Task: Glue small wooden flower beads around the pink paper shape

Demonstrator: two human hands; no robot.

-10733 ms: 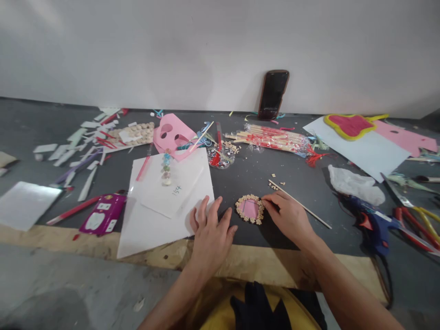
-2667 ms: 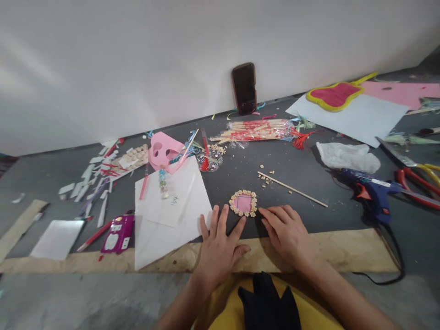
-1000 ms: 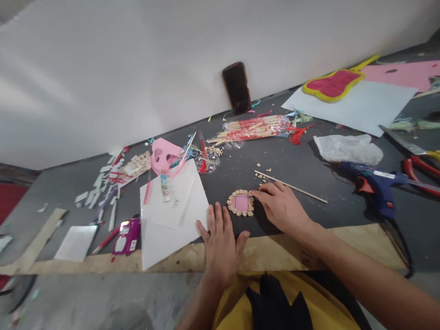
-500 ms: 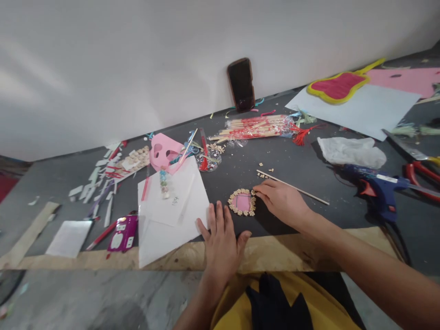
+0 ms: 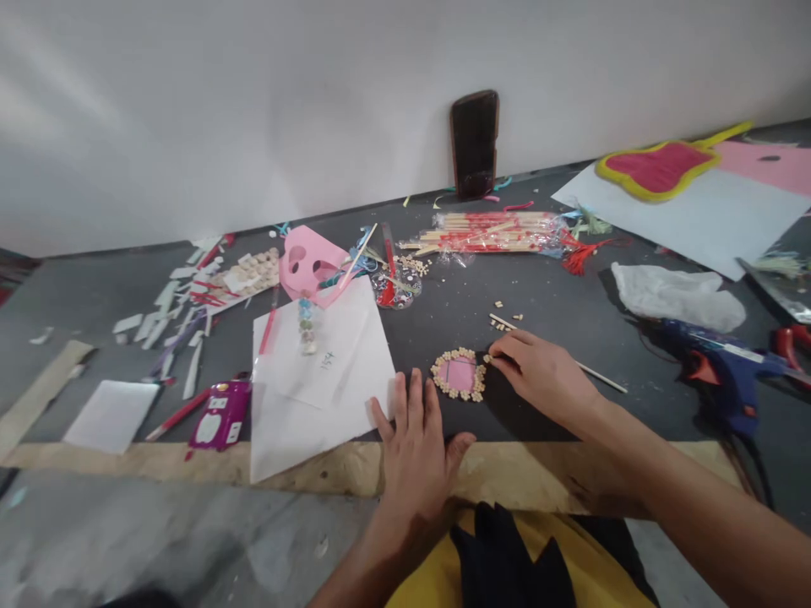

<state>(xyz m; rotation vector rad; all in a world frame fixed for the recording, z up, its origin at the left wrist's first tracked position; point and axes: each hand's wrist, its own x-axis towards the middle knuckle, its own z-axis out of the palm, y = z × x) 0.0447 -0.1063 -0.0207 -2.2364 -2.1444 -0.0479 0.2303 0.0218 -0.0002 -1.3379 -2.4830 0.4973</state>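
Note:
A small round pink piece ringed with pale beads [image 5: 459, 374] lies on the dark mat [image 5: 557, 312] in front of me. My right hand [image 5: 546, 377] rests just right of it, its fingertips pinched together at the ring's right edge, maybe on a tiny bead. My left hand [image 5: 418, 445] lies flat with fingers spread on the mat, below and left of the ring, next to white paper sheets [image 5: 317, 371]. A thin wooden stick [image 5: 596, 375] runs out from behind my right hand, with loose beads [image 5: 500, 306] scattered nearby.
A blue glue gun [image 5: 722, 367] and white cloth [image 5: 677, 297] lie at right. A packet of sticks [image 5: 494, 234], a phone [image 5: 474, 143] leaning on the wall, a pink mask [image 5: 307, 262], a bead dish [image 5: 396, 289], a magenta packet [image 5: 215, 414] and paper scraps [image 5: 171, 312] surround the work spot.
My right hand has stayed at the ring's right edge, fingers working there. The left hand stays flat on the mat. The view shifted and levelled out.

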